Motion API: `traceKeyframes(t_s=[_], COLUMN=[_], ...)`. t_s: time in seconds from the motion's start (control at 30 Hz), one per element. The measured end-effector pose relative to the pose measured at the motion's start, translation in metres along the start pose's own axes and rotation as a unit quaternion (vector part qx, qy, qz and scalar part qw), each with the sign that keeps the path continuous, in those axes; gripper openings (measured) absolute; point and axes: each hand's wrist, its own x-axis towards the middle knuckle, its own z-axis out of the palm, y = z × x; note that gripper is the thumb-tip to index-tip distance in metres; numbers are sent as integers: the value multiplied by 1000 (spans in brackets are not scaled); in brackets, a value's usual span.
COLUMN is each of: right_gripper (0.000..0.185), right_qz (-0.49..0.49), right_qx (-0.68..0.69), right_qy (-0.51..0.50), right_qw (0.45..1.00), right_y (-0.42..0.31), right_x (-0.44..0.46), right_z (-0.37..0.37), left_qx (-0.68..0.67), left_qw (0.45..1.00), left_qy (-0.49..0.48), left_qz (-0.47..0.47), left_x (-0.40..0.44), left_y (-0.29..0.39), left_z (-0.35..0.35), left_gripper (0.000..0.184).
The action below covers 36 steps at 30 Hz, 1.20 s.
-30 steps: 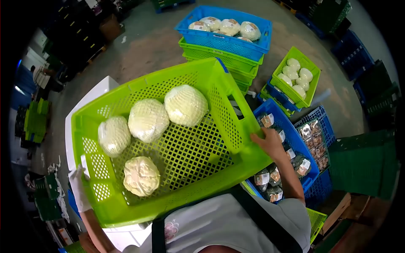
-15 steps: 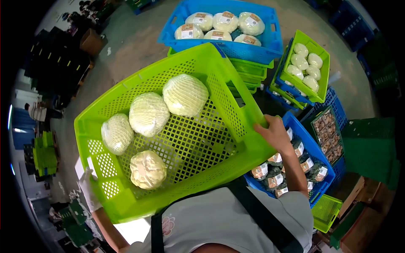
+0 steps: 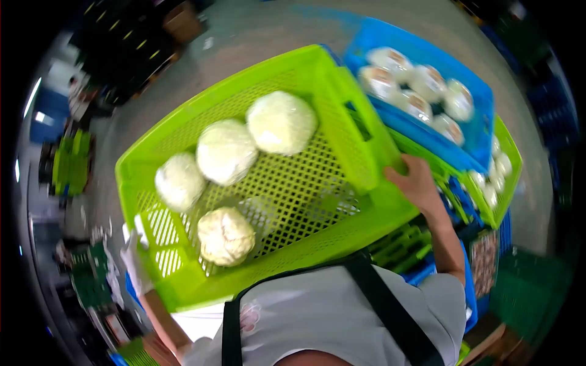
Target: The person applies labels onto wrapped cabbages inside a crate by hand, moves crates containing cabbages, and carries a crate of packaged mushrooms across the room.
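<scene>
A bright green plastic crate [image 3: 353,146] is held tilted in front of my body. My left hand [image 3: 135,268], in a white glove, grips its left end; the fingers are partly hidden by the rim. My bare right hand [image 3: 416,183] is closed on the right end, thumb over the rim. Inside the crate lie three pale round wrapped heads that look like cabbages, the largest [image 3: 281,123] at the far side, beside a middle one [image 3: 226,151] and a smaller one [image 3: 180,182]. A knobbly cream head [image 3: 226,236] lies nearer me.
At the upper right a blue crate [image 3: 421,137] with several labelled white heads sits on stacked green crates. Behind it is another green crate [image 3: 511,174] with pale round heads. Dark green crates [image 3: 525,287] stand at the right. A person [image 3: 79,100] is far left.
My view has turned left, so the blue and green crates appear further right. I still hold the green crate in both hands, and the heads stay inside it.
</scene>
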Motion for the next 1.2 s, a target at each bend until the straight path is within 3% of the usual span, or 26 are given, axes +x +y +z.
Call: traceKeyframes(t_s=[0.03, 0.07, 0.1, 0.17, 0.3, 0.43, 0.53, 0.63, 0.7, 0.77, 0.97, 1.07, 1.13, 1.2], right_gripper=[30, 29, 28, 27, 25, 27, 29, 31, 34, 37, 39, 39, 39, 40], right_qz=[7, 23, 45, 47, 79, 95, 60, 93, 51, 42, 151, 168, 172, 172], right_qx=[22, 30, 31, 28, 49, 88, 86, 79, 74, 39, 49, 64, 57, 53], right_qy=[-27, -49, -66, -80, -71, -55, -64, -85, -85, -98, -71, -39, -3, 30], right_qw=[999, 998, 996, 995, 993, 990, 992, 989, 992, 994, 985, 983, 983, 983], right_y=[-29, -64, -88, -113, -188, -166, -156, -156, -119, -89, -36, -23, -6, 12], right_x=[-5, -14, -27, -55, -77, -107, -90, -72, -65, 4, 329, 373, 385, 401], right_z=[48, 85, 105, 128, 143, 147, 118, 68, 24, 12, 58, 41, 33, 27], left_qx=[84, -16, -11, -52, -85, -85, -106, -107, -79, -91, -144, -167, -74, -85], left_qw=[988, 999, 998, 997, 992, 994, 990, 992, 996, 995, 984, 975, 985, 976], left_qy=[-16, 24, 26, 11, 5, -36, 1, -37, -23, -43, -105, -146, -153, -198], left_qz=[128, -30, -64, -56, -88, -61, -92, -57, -26, -8, -23, -13, -3, 24], left_x=[37, 50, 58, 68, 79, 73, 43, 28, -2, 19, 275, 330, 367, 397], left_y=[-36, -41, -49, -77, -63, -81, -34, -4, 19, 35, 162, 192, 200, 228], left_z=[-39, -61, -81, -132, -201, -211, -194, -179, -146, -90, 175, 236, 273, 327], left_gripper=[29, 26, 25, 24, 24, 23, 26, 24, 18, 21, 23, 23, 23, 23])
